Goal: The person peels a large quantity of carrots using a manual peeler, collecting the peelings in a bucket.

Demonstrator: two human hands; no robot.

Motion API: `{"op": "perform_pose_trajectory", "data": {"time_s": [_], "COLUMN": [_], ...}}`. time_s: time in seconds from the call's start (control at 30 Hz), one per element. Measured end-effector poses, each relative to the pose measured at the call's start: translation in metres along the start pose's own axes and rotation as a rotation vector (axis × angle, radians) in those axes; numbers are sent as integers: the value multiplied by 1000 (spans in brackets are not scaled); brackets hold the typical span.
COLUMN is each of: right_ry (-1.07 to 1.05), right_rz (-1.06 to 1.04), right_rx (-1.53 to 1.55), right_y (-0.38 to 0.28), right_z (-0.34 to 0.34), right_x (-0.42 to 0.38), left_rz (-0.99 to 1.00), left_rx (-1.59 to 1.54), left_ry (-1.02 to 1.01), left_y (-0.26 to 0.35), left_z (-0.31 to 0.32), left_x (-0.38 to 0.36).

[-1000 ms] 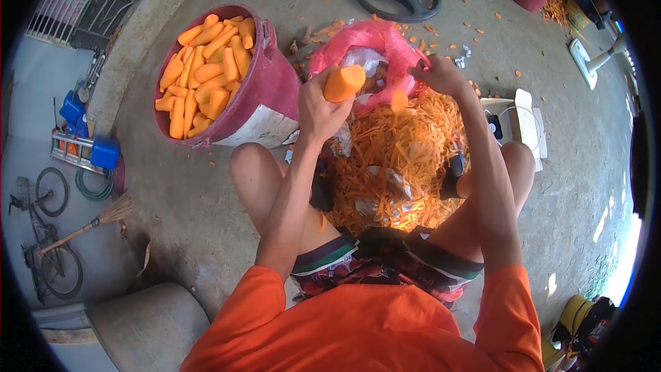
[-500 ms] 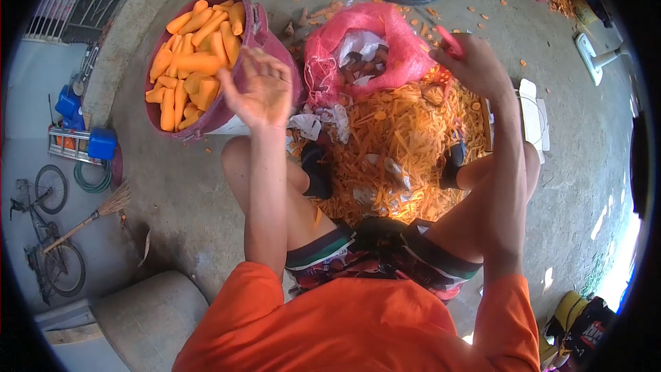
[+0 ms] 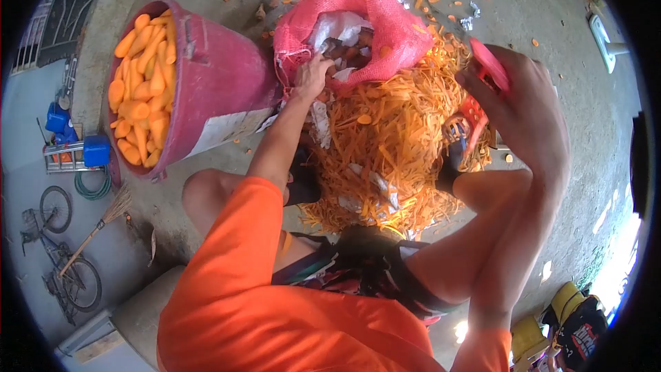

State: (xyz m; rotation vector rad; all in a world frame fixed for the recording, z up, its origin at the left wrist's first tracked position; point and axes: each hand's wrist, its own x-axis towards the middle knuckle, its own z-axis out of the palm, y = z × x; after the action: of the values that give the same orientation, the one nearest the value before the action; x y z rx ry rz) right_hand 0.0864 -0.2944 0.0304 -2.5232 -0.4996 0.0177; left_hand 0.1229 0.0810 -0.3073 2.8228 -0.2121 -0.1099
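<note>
Head view: my right hand is gripping a red peeler, while my left hand, its closure hidden, is reaching among dark carrots inside the pink sack, whose loose rim, bunching nearby, could be snagging my fingers

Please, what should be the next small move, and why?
Probably the left hand should grasp one unpeeled carrot in the pink mesh bag: its fingers are at the opening, and the right hand holds the red peeler.
</note>
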Motion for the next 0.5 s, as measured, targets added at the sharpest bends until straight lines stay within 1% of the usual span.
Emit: {"op": "perform_pose_trajectory", "data": {"time_s": [0.03,0.1,0.13,0.17,0.23,0.27,0.3,0.33,0.37,0.4,0.43,0.47,0.5], "right_ry": [-7,61,45,19,5,-61,-129,-123,-21,81,91,2,-84], "right_rz": [6,-19,-11,-4,-3,45,93,89,-6,-101,-108,-24,55], "right_rx": [4,-98,-91,-65,-49,9,69,69,-29,-126,-125,-31,63], "right_y": [5,13,13,12,11,9,8,9,12,11,7,2,-5], "right_z": [1,4,5,4,1,-1,-2,-1,2,2,-1,-6,-11], "right_x": [1,-1,0,3,10,12,14,13,10,7,8,12,16], "left_rz": [-2,303,175,175,450,308,308,329,351,358,358,232,109], "left_rx": [-1,256,326,322,381,347,351,273,197,-23,-14,-197,-376], "left_ry": [-10,-115,-300,-307,-145,-292,-286,-334,-382,-313,-305,-256,-200], "left_y": [-13,-31,-13,-19,-23,-22,-22,-21,-19,-22,-20,-20,-10], "left_z": [11,35,21,27,26,25,17,7,-5,-20,-33,-51,-81], "left_x": [17,33,43,44,58,61,67,69,69,67,62,55,49]}}
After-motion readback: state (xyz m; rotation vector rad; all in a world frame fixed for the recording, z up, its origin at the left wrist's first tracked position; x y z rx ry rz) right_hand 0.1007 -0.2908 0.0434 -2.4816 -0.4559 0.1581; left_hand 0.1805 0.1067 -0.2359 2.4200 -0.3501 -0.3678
